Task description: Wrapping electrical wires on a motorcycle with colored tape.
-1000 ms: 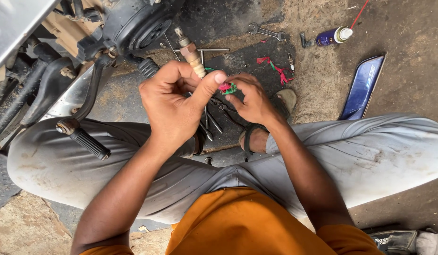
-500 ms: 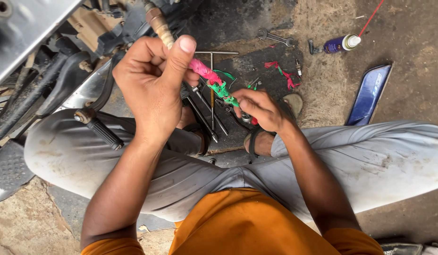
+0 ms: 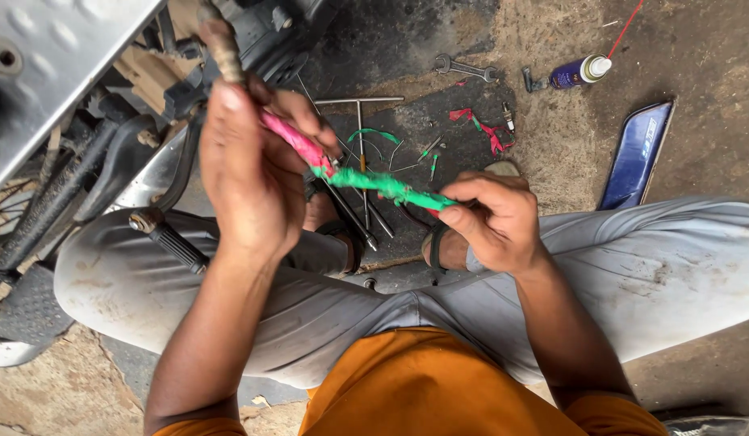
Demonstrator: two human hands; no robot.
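Note:
My left hand (image 3: 249, 173) is closed around a tan wooden-looking handle (image 3: 223, 48) with pink wrapping (image 3: 298, 144) coming off its lower end. The pink part runs into a green twisted strip (image 3: 382, 187) stretched to the right. My right hand (image 3: 491, 220) pinches the far end of that green strip between thumb and fingers. Both hands hover above my knees, apart from each other by the length of the strip.
A motorcycle frame with footpeg (image 3: 169, 238) and metal plate (image 3: 60, 73) fills the left. On the ground lie a T-handle wrench (image 3: 360, 121), a spanner (image 3: 467, 70), green and red scraps (image 3: 479, 125), a blue spray can (image 3: 580, 71) and a blue panel (image 3: 637, 153).
My hands have drawn apart. The left hand rose toward the upper left with the handle, the right moved right and down, pulling the green strip out long.

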